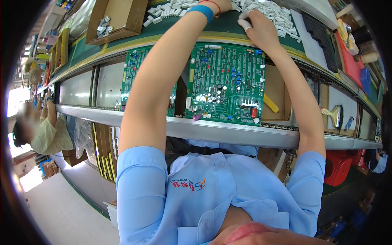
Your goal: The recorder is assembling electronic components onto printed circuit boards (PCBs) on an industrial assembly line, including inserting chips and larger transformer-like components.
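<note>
My left hand (pixel 222 5), with a blue wristband and a red string at its wrist, reaches to the top edge of the view among small white plastic parts (pixel 281 17). Its fingers are mostly cut off. Beside it, my right hand (pixel 261 29) is over the same heap, white covers on thumb and forefinger. Those two tips are drawn close together; whatever may be between them is too small to make out. Below my hands lies a green circuit board (pixel 222 77) with many mounted components. Another green board (pixel 132 67) is partly hidden behind my left forearm.
The boards rest on a conveyor with metal rails (pixel 228 132). An open cardboard box (pixel 92 34) holding a few metallic pieces stands at the far left. A yellow tool handle (pixel 270 104) lies right of the near board, a brush (pixel 337 116) farther right. Another person (pixel 53 130) is at left.
</note>
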Demonstrator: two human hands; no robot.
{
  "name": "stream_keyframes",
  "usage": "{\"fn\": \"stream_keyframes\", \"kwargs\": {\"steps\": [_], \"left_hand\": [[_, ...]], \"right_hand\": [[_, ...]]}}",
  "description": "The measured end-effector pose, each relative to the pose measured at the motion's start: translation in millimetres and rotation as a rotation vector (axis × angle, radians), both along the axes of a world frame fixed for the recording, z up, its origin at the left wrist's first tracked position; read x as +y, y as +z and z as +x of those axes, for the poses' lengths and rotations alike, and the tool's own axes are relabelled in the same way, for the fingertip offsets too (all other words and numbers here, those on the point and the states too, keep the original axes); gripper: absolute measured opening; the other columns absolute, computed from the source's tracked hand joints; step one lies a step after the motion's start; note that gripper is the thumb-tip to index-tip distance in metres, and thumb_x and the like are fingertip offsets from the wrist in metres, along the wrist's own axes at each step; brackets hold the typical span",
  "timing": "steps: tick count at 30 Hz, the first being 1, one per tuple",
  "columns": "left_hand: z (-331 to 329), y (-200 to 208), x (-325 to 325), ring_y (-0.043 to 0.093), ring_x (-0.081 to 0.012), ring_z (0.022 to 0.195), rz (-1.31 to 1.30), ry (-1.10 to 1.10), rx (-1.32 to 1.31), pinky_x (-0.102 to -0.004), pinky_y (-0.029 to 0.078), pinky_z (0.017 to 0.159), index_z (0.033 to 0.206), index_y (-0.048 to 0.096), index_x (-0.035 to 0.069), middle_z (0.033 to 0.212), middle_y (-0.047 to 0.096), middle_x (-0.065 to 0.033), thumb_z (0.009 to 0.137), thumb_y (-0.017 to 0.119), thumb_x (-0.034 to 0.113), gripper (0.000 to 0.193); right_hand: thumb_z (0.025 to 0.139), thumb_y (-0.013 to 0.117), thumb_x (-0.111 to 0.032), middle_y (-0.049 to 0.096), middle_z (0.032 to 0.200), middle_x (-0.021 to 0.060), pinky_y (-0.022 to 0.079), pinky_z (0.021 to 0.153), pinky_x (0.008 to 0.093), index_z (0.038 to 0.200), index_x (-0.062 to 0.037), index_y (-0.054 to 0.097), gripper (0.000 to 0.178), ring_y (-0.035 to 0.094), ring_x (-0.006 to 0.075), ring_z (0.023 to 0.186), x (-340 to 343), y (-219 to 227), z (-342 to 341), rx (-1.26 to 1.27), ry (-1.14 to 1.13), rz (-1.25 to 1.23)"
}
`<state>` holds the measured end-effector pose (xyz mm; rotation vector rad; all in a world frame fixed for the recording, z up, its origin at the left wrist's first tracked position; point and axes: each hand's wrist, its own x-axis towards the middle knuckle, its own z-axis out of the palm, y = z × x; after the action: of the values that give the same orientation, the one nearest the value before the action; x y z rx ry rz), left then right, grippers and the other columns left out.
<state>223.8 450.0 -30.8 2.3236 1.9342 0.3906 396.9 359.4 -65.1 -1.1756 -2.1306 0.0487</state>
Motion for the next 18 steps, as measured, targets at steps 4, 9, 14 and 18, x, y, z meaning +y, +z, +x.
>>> {"fn": "stream_keyframes", "kwargs": {"steps": [4,9,14,18], "left_hand": [[-33,26,-16,0.067,-0.0350,0.080,0.136,-0.208,-0.041,-0.0430,0.054,0.072,0.073,0.071,0.002,0.074,0.067,-0.0216,0.073,0.073,0.021,0.019],[-69,94,-98,0.068,-0.0225,0.056,-0.144,-0.137,-0.443,-0.0340,0.054,0.053,0.080,0.066,-0.004,0.067,0.067,-0.0137,0.082,0.071,0.018,0.023],[-142,138,-218,0.065,-0.0148,0.051,-0.193,0.169,-0.596,-0.0228,0.049,0.045,0.097,0.061,-0.008,0.073,0.067,-0.0086,0.091,0.060,0.013,0.022],[-225,103,-281,0.054,-0.0072,0.057,-0.189,0.378,-0.434,-0.0239,0.042,0.054,0.093,0.067,0.000,0.067,0.063,-0.0029,0.090,0.067,0.020,0.020]], "right_hand": [[0.090,0.062,-0.025,0.067,0.094,0.0131,0.050,0.075,0.0400,0.099,-0.0099,0.064,0.017,0.065,0.0327,0.086,7,-10,8,0.057,-0.049,-0.039],[0.088,0.068,-0.021,0.068,0.089,0.0069,0.050,0.074,0.0304,0.100,-0.0084,0.062,0.018,0.065,0.0189,0.078,2,-1,7,0.162,-0.029,-0.177],[0.087,0.069,-0.020,0.067,0.085,0.0024,0.048,0.071,0.0269,0.102,-0.0134,0.068,0.016,0.060,0.0129,0.075,10,-2,17,0.315,0.101,-0.184],[0.091,0.065,-0.014,0.067,0.088,0.0007,0.046,0.065,0.0228,0.106,-0.0129,0.069,0.016,0.058,0.0097,0.073,8,-7,16,0.472,0.072,-0.286]]}}
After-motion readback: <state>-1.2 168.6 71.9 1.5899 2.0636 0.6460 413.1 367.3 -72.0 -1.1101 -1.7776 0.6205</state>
